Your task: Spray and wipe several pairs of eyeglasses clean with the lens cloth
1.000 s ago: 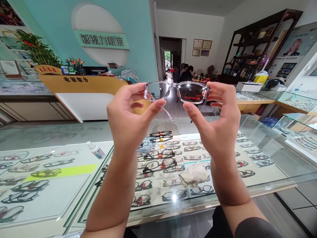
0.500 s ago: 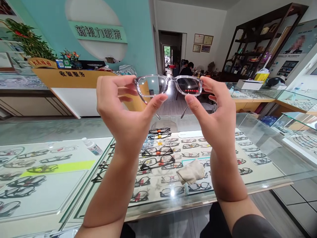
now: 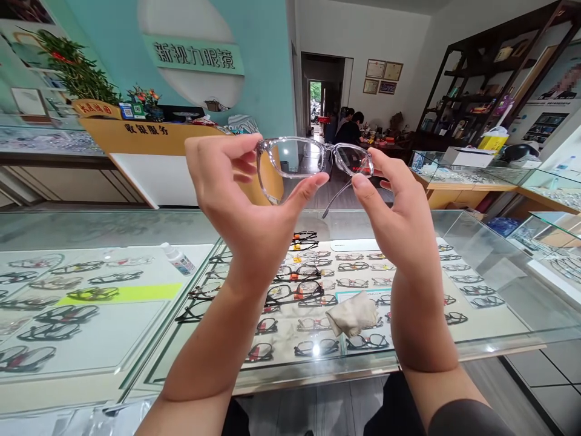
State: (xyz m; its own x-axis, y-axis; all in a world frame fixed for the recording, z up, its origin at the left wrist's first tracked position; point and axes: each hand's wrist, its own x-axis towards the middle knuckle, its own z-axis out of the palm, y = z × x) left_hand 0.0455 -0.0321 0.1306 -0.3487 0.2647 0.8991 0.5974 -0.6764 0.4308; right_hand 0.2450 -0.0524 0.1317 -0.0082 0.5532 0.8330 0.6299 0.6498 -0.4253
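Note:
A pair of clear-framed eyeglasses (image 3: 297, 177) is held up above the glass display counter, lenses facing away and temples pointing back toward me. My left hand (image 3: 240, 181) grips the left end of the frame between fingers and thumb. At the other end, my right hand (image 3: 394, 203) pinches the rim near the hinge. The right temple hangs down and inward; part of the left temple is hidden by my left thumb. Below the hands, a crumpled beige cloth (image 3: 353, 313) lies on the counter top, close to some black-framed eyeglasses (image 3: 299, 292).
Rows of eyeglasses fill the glass display case (image 3: 318, 372). A white spray bottle (image 3: 178, 259) lies on the left. Beyond stand a cashier desk (image 3: 149, 175), a white box (image 3: 467, 156) and dark shelves (image 3: 476, 79). A person (image 3: 351, 128) sits at the back.
The eyeglasses have turned, their right end now angled farther away. Both hands have shifted slightly right in view, and the right temple shows more. The background has also shifted right.

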